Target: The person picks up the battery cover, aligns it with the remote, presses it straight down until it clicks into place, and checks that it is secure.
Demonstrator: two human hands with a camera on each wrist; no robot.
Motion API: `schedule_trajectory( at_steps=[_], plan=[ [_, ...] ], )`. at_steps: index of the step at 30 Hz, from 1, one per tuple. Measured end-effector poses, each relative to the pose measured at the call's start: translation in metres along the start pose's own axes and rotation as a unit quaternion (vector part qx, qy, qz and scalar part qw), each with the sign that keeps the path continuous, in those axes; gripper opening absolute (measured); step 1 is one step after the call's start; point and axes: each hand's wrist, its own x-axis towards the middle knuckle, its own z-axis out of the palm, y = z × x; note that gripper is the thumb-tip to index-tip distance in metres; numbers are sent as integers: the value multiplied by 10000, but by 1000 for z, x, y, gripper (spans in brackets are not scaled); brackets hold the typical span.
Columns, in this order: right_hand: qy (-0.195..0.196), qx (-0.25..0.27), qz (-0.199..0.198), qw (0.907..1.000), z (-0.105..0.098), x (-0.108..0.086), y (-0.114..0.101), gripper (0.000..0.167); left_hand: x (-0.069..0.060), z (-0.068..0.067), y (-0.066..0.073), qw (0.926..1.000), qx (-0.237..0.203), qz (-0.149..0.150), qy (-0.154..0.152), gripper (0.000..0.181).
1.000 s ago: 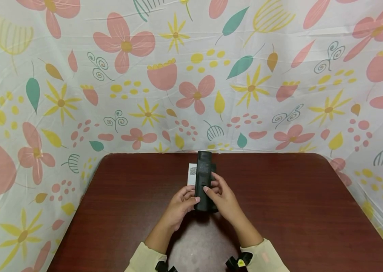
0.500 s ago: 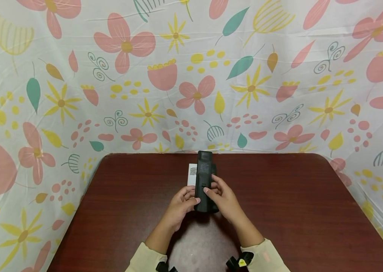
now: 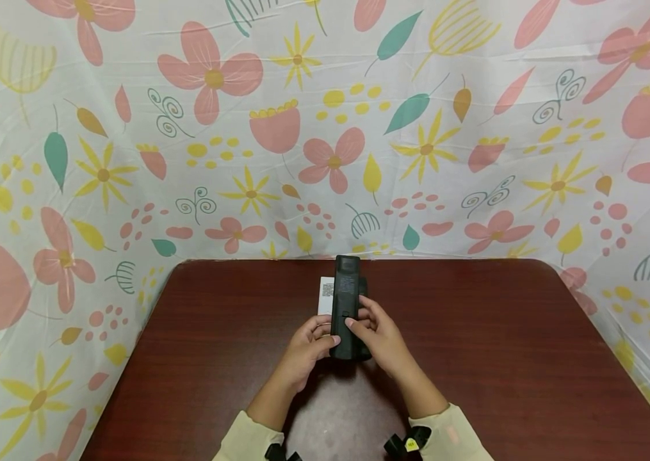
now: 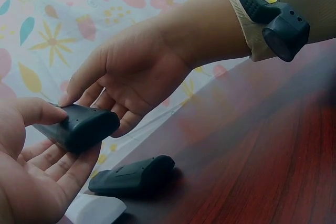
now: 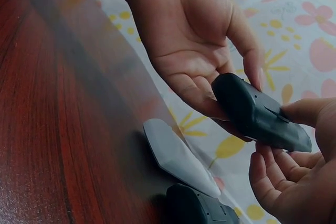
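Both hands hold a black remote control (image 3: 346,301) above the table, its back with small printed text facing up. My left hand (image 3: 306,352) grips its lower left edge, thumb on top and fingers underneath. On the other side, my right hand (image 3: 383,339) holds it with the thumb pressed on the back, near a small catch; its fingers are curled beneath the right edge. In the left wrist view the raised remote (image 4: 84,129) is seen end-on. In the right wrist view, the right thumb touches the flat back of the remote (image 5: 262,119).
Below the hands, a second black remote (image 4: 134,177) and a white remote (image 5: 176,156) lie side by side on the reddish-brown wooden table (image 3: 474,358). The white one carries a square printed code in the head view. A flower-patterned cloth (image 3: 325,128) hangs around the table.
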Motion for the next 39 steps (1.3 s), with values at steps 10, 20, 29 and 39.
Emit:
schedule_trajectory(
  at_steps=[10, 20, 29, 39],
  plan=[
    [-37, 5, 4, 10000, 0, 0, -1, 67, 0, 0, 0, 10000, -14, -3, 15, 45],
    [14, 34, -42, 10000, 0, 1, 0, 66, 1, 1, -1, 10000, -3, -19, 66, 46],
    [30, 1, -22, 10000, 0, 1, 0, 65, 1, 1, -1, 10000, -20, -39, 70, 47],
    [-16, 16, 17, 10000, 0, 1, 1, 65, 1, 1, -2, 9999, -42, -45, 85, 48]
  ],
)
